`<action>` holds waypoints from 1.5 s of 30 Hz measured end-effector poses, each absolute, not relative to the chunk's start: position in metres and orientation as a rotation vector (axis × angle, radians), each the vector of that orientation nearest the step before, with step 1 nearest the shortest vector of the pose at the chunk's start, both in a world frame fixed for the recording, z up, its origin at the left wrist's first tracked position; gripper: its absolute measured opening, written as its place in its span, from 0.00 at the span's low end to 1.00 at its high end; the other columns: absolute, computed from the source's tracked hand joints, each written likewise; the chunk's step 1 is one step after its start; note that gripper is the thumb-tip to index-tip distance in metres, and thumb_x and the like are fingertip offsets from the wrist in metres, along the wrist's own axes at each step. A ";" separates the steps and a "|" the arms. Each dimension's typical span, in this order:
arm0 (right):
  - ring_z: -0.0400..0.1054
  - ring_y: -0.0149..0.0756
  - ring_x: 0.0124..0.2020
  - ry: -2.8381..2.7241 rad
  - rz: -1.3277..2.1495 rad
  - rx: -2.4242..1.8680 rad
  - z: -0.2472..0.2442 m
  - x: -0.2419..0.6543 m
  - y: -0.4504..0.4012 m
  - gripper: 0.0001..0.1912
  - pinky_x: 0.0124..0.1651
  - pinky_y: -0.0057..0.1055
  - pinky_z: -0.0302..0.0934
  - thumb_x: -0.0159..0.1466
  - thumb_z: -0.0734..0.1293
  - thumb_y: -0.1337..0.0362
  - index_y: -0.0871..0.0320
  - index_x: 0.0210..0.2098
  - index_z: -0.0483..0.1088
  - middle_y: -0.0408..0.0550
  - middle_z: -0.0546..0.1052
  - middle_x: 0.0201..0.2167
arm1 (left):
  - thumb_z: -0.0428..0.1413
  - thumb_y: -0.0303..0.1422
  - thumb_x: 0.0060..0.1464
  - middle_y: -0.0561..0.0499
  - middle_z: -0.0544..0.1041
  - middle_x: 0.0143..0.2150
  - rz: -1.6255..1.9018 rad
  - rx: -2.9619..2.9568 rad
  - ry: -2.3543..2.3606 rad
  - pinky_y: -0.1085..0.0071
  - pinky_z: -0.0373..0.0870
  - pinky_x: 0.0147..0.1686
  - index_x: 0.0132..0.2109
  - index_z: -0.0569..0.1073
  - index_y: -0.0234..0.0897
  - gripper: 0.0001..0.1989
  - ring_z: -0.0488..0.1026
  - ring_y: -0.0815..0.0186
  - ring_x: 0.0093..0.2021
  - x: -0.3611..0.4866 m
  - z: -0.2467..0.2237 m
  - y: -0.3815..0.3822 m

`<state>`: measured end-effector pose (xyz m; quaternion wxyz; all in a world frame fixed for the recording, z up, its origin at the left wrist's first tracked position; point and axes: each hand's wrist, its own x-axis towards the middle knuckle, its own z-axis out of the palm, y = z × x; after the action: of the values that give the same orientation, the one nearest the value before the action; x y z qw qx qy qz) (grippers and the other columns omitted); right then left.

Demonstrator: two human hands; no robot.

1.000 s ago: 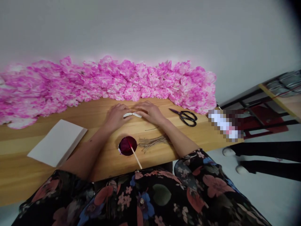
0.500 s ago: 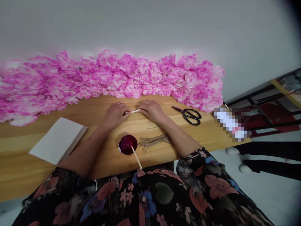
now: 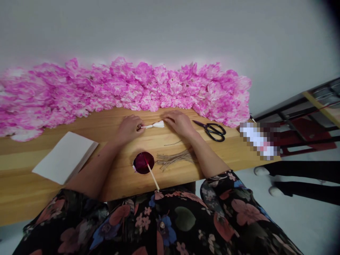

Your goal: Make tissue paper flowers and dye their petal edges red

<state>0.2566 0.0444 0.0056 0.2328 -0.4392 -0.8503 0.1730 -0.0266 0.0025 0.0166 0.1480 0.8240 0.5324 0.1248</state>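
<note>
My left hand is closed on one end of a narrow white bundle, gathered and tied near its middle, that looks like folded paper. Its other end flares out like a small fan towards the right. Just beyond that fanned end is my right hand, fingers stretched out and apart from the bundle. Nearer to me stands a small cup of dark red liquid with a wooden stick in it. Several thin brown wires or twigs lie beside it, partly under my right forearm.
Black-handled scissors lie right of my right hand. A stack of white paper is at the left. Pink and white paper-like flowers line the back of the wooden table. Another person's legs show at the right.
My right hand has let go of the white bundle's right end and moved slightly right. That end now shows fanned out. My left hand keeps its hold.
</note>
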 end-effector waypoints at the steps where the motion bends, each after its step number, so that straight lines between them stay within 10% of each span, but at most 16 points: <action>1: 0.79 0.50 0.60 -2.302 0.474 -1.204 0.005 0.258 0.044 0.13 0.63 0.47 0.68 0.79 0.68 0.62 0.54 0.54 0.85 0.54 0.87 0.57 | 0.60 0.29 0.63 0.44 0.84 0.43 0.368 2.370 1.524 0.57 0.67 0.50 0.42 0.82 0.36 0.06 0.78 0.51 0.49 -0.027 0.018 0.001; 8: 0.78 0.50 0.62 -2.365 0.547 -1.064 0.007 0.252 0.040 0.17 0.66 0.49 0.69 0.80 0.67 0.58 0.54 0.60 0.83 0.53 0.87 0.60 | 0.62 0.37 0.69 0.44 0.84 0.47 0.462 2.334 1.525 0.57 0.70 0.54 0.61 0.80 0.35 0.18 0.78 0.51 0.51 -0.028 0.011 0.001; 14: 0.76 0.52 0.62 -2.490 0.559 -0.970 0.014 0.243 0.031 0.21 0.65 0.47 0.67 0.77 0.71 0.51 0.56 0.61 0.82 0.57 0.85 0.61 | 0.57 0.38 0.70 0.41 0.85 0.51 0.417 2.435 1.413 0.56 0.71 0.56 0.54 0.84 0.39 0.14 0.78 0.49 0.55 -0.027 0.006 0.004; 21: 0.75 0.51 0.55 -2.588 0.451 -1.061 0.014 0.237 0.027 0.09 0.57 0.42 0.64 0.74 0.73 0.64 0.59 0.51 0.84 0.58 0.86 0.51 | 0.55 0.35 0.67 0.43 0.84 0.43 0.387 2.443 1.386 0.57 0.72 0.51 0.43 0.83 0.39 0.12 0.79 0.51 0.48 -0.024 0.010 0.001; 39: 0.77 0.44 0.45 -1.983 0.725 -1.189 0.003 0.239 0.034 0.17 0.49 0.38 0.67 0.73 0.66 0.59 0.55 0.54 0.82 0.51 0.87 0.47 | 0.56 0.36 0.67 0.43 0.85 0.44 0.669 2.254 1.581 0.58 0.71 0.51 0.43 0.82 0.39 0.10 0.79 0.53 0.46 -0.014 0.012 -0.002; 45: 0.67 0.36 0.32 -1.765 1.103 -1.130 0.005 0.233 0.031 0.26 0.40 0.34 0.60 0.71 0.66 0.39 0.55 0.31 0.76 0.43 0.76 0.28 | 0.56 0.37 0.68 0.44 0.85 0.44 0.701 2.260 1.594 0.59 0.70 0.50 0.45 0.82 0.39 0.11 0.79 0.54 0.46 -0.015 0.011 -0.003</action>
<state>0.2334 0.0314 0.0053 0.3769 -0.4420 -0.6904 0.4312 -0.0149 -0.0028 0.0111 0.1441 0.7839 0.5529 0.2432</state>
